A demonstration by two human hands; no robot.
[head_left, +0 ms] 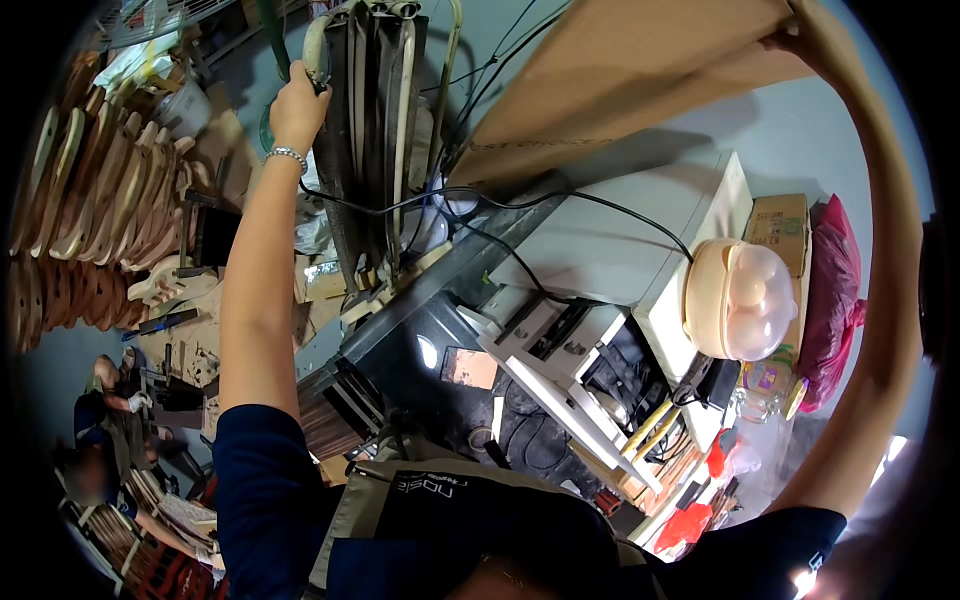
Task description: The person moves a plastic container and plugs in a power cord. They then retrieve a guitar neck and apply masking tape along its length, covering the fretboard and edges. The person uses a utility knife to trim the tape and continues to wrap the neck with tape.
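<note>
Both my arms are raised and spread wide. At the upper left, my left hand [298, 112] is closed around a pale tube of a folded metal frame [355, 130], which stands upright and looks like folded chairs. A bracelet circles that wrist. On the far right, my right arm curves up to the top edge, where my right hand [795, 38] grips the border of a large brown cardboard sheet [640, 80]. The sheet leans at a slant against the wall behind a white cabinet [610, 225]. Part of the right hand is cut off by the dark rim.
An egg cooker [738, 300] with eggs under its clear dome stands on the cabinet, beside a magenta bag [832, 300] and a cardboard box [778, 228]. Black cables [560, 192] cross midway. A drawer [560, 345] juts out. Shaped wooden pieces [100, 190] and a co-worker [100, 430] are left.
</note>
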